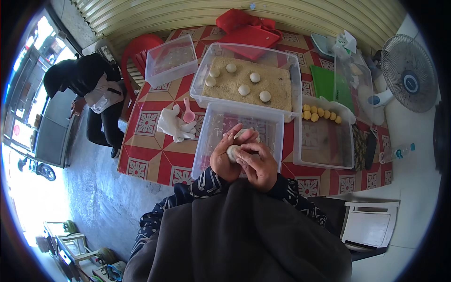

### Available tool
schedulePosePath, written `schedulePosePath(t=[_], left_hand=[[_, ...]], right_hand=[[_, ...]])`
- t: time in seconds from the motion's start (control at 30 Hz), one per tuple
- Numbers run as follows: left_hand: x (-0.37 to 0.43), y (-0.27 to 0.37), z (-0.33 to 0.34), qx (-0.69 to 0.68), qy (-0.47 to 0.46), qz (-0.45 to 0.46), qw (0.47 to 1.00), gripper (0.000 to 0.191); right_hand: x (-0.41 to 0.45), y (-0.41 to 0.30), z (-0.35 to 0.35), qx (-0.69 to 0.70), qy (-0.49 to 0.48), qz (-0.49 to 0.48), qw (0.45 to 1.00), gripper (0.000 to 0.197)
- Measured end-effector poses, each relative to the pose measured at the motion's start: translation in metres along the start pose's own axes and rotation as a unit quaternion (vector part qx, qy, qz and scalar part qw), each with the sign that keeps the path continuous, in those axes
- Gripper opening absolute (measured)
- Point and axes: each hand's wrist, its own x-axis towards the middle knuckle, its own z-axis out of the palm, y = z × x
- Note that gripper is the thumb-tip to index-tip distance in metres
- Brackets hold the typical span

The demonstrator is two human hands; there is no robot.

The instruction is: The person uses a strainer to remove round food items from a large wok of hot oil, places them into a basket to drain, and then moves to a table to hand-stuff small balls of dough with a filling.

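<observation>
Between my two hands, over the near plastic box, is a pale dough ball (pixel 232 153). My left hand (pixel 225 160) cups it from the left, and the fingertips of my right hand (pixel 259 164) press on its right side. Behind my fingers shows a piece of pale dough (pixel 252 135); what bears it is hidden. The clear near box (pixel 282 130) has dough scraps on its bottom. Beyond it, a larger clear box (pixel 296 88) holds tan crumbs (pixel 225 88) with several white balls, one of them (pixel 265 96) near the front. Several yellow balls (pixel 314 117) lie in a box at the right.
White gloves (pixel 172 123) and a pink scoop (pixel 188 114) lie left on the patterned tablecloth. Another clear box (pixel 172 75) stands behind them. A green board (pixel 322 83), a fan (pixel 410 81) and a plastic bottle (pixel 398 153) are at the right. Another person (pixel 88 81) sits far left.
</observation>
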Motion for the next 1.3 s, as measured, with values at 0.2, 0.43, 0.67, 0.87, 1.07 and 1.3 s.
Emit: schedulePosePath(t=[0.2, 0.43, 0.67, 0.87, 1.07, 1.3], left_hand=[[0.001, 0.003, 0.000, 0.030, -0.036, 0.008, 0.999, 0.034], [-0.003, 0.003, 0.013, 0.053, 0.022, 0.010, 0.998, 0.042], [0.003, 0.004, -0.009, -0.058, 0.026, -0.075, 0.995, 0.035], [0.000, -0.001, -0.004, -0.041, 0.049, -0.068, 0.996, 0.030], [0.001, 0.001, -0.003, -0.029, 0.029, -0.076, 0.996, 0.029], [0.002, 0.000, -0.004, 0.086, 0.059, -0.017, 0.994, 0.031]], right_hand=[[-0.002, 0.010, -0.001, 0.151, 0.049, 0.130, 0.979, 0.015], [0.006, 0.010, -0.004, 0.101, 0.010, 0.060, 0.993, 0.015], [0.000, 0.003, 0.000, 0.022, 0.030, 0.022, 0.999, 0.018], [-0.004, 0.009, 0.005, -0.007, -0.001, -0.020, 1.000, 0.016], [0.007, 0.006, -0.003, 0.078, 0.005, 0.060, 0.995, 0.014], [-0.001, 0.025, 0.005, 0.175, -0.004, 0.083, 0.981, 0.021]])
